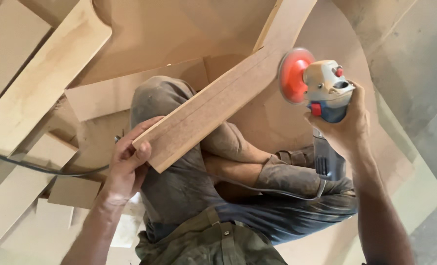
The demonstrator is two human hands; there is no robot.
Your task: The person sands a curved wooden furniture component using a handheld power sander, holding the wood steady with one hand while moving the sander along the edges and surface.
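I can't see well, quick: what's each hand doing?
Left hand: closed on the wooden board at its near end.
Right hand: closed around the angle grinder.

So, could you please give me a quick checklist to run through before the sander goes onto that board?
1. Left hand grips the near end of the wooden board: ok.
2. Right hand holds the sander firmly: ok.
3. Orange disc is clear of the board: ok, apparently just off its edge.
4. Power cord is clear of the disc: ok; it trails across the lap and floor.
5. Board's far end is supported: cannot tell.
6. Disc is spinning: cannot tell.
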